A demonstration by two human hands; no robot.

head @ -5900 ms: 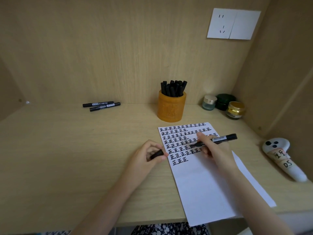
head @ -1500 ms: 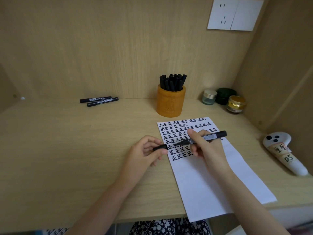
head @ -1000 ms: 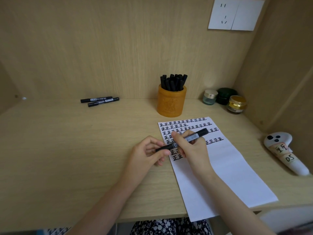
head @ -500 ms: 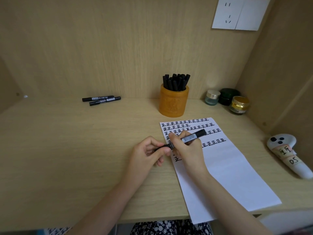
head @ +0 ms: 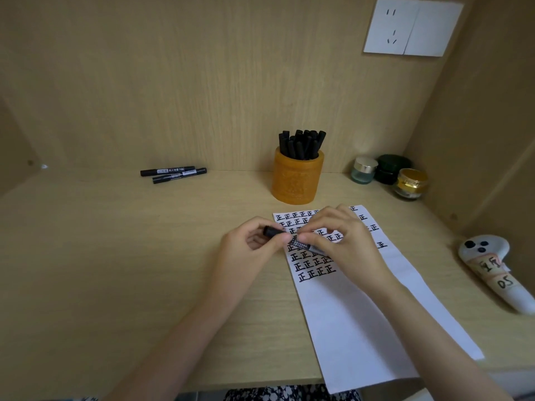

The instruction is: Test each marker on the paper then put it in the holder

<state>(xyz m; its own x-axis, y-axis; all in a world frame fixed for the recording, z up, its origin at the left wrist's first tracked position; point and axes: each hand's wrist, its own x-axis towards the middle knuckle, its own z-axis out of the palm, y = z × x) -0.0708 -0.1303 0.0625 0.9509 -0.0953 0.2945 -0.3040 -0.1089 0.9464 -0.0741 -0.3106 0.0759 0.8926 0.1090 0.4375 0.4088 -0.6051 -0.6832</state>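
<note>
Both hands hold one black marker (head: 299, 243) level above the white paper (head: 362, 308), which carries rows of black test marks. My left hand (head: 249, 250) pinches its capped end (head: 272, 231). My right hand (head: 344, 241) grips the labelled barrel, and its fingers hide the far end. An orange holder (head: 298, 180) with several black markers stands just behind the paper. Two more black markers (head: 173, 174) lie side by side at the back left of the desk.
Three small jars (head: 389, 176) sit in the back right corner. A white controller (head: 492, 267) with handwritten labels lies near the right wall. The desk (head: 115, 270) is a wooden alcove with walls at the back and both sides; a wall socket (head: 411, 27) is high up.
My right hand stopped writing and swung the marker over to the cap in my left hand. Cap and marker have come together, and both hands have shifted slightly up the paper.
</note>
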